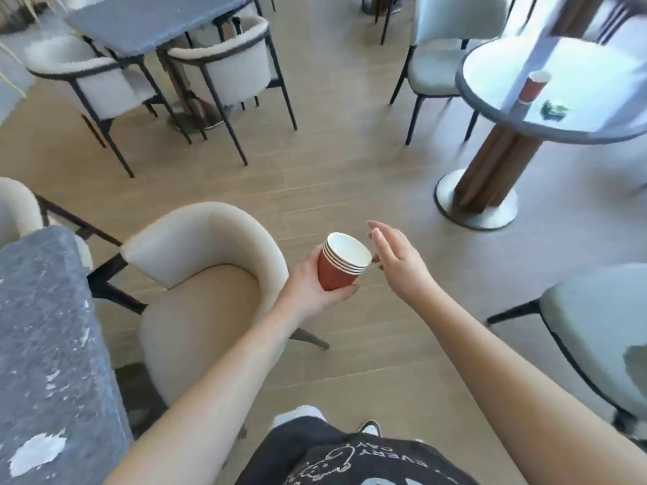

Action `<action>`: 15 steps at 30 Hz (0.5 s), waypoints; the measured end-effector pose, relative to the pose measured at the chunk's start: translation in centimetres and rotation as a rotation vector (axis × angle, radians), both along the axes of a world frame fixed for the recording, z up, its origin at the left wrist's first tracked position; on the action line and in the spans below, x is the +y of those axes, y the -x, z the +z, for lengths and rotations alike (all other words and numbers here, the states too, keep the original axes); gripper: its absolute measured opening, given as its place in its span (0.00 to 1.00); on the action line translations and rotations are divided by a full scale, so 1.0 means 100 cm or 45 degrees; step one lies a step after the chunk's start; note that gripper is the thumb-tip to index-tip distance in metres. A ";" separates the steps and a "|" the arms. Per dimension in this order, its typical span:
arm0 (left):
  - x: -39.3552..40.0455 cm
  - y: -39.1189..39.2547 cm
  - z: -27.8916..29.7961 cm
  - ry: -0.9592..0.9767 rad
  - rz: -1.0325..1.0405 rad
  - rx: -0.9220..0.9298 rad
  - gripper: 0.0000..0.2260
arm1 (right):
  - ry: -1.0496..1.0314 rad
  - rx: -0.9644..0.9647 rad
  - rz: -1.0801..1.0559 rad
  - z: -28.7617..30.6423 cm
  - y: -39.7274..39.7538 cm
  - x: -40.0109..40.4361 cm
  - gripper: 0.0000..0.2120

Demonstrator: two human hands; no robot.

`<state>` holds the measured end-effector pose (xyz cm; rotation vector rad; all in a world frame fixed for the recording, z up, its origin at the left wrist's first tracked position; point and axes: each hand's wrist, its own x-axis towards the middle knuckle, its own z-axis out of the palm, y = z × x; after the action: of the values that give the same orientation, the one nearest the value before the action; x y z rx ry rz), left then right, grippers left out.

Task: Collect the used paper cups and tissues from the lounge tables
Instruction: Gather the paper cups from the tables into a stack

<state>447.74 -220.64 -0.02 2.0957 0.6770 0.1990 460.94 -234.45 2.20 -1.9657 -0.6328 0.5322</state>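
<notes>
My left hand (315,285) grips a stack of several nested red paper cups (341,262), white inside, held upright over the floor. My right hand (395,260) hovers just right of the stack's rim, fingers apart and holding nothing. On the round glass table (497,110) at the upper right stands one more red paper cup (534,86). A small crumpled dark-green scrap (555,110) lies beside that cup; it is too blurred to identify.
A beige armchair (203,274) stands close at my left, beside a grey stone table (45,327). Pale chairs ring the round table and sit at the right edge (595,327). Another grey table (147,19) with white chairs is at the far left. Wooden floor lies between them.
</notes>
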 end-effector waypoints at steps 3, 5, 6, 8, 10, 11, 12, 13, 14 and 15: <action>-0.014 -0.039 -0.004 0.027 -0.126 0.048 0.36 | -0.017 0.021 -0.116 -0.007 -0.022 -0.026 0.19; -0.023 -0.066 -0.007 0.052 -0.194 0.064 0.36 | -0.009 0.042 -0.193 -0.012 -0.036 -0.041 0.19; -0.026 -0.080 -0.008 0.061 -0.228 0.065 0.36 | -0.004 0.056 -0.232 -0.014 -0.044 -0.047 0.19; -0.031 -0.107 -0.011 0.086 -0.303 0.059 0.36 | 0.007 0.079 -0.316 -0.017 -0.060 -0.057 0.19; -0.033 -0.132 -0.014 0.115 -0.391 0.056 0.35 | 0.019 0.094 -0.401 -0.018 -0.078 -0.064 0.19; -0.032 -0.145 -0.015 0.125 -0.431 0.059 0.34 | 0.017 0.101 -0.446 -0.018 -0.086 -0.066 0.19; -0.030 -0.158 -0.016 0.131 -0.465 0.060 0.35 | 0.008 0.106 -0.486 -0.017 -0.095 -0.068 0.19; -0.027 -0.171 -0.016 0.130 -0.498 0.059 0.35 | -0.005 0.112 -0.522 -0.017 -0.103 -0.068 0.19; -0.024 -0.185 -0.015 0.128 -0.530 0.055 0.35 | -0.020 0.119 -0.554 -0.016 -0.111 -0.067 0.19; -0.019 -0.198 -0.014 0.133 -0.556 0.048 0.35 | -0.037 0.125 -0.585 -0.015 -0.119 -0.066 0.19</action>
<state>467.59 -222.58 -1.46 2.0935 0.2321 -0.1182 472.87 -241.04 0.69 -1.9606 -0.1152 0.3272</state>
